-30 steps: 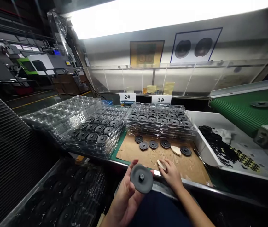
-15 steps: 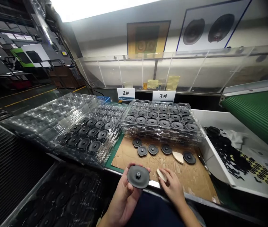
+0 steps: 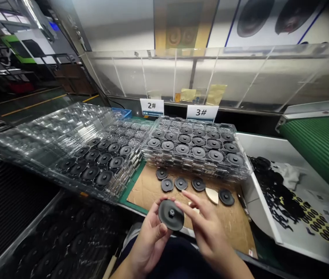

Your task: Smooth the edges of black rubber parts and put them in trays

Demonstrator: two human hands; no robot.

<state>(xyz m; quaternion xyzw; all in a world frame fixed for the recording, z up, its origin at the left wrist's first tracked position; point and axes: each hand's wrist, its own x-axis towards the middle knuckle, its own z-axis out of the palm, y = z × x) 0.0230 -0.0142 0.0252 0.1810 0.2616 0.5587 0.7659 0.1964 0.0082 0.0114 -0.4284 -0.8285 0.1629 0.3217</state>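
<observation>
My left hand (image 3: pixel 153 234) grips a round black disc (image 3: pixel 168 219) with a small raised hub by its rim, tilted toward me. My right hand (image 3: pixel 208 224) has its fingers stretched out, the index fingertip at the disc's right edge. A small pale wedge-shaped piece (image 3: pixel 194 209) shows partly behind the right fingers; it seems to lie on the cardboard, mostly hidden. Beyond the hands, several similar black discs (image 3: pixel 181 183) rest on the cardboard sheet (image 3: pixel 144 188), along with another pale wedge (image 3: pixel 211 196).
Clear plastic trays (image 3: pixel 193 164) of black discs stand behind the cardboard, under a "3#" card (image 3: pixel 201 113). More stacked trays (image 3: pixel 103 157) are at left. On the right sits a white bin (image 3: pixel 264 211) holding black scraps and yellow-backed rings, beside a green ribbed conveyor (image 3: pixel 321 135).
My right hand has moved from pinching the pale wedge to the disc's edge, its fingers straightened. The disc in my left hand has turned somewhat. The view has tilted down.
</observation>
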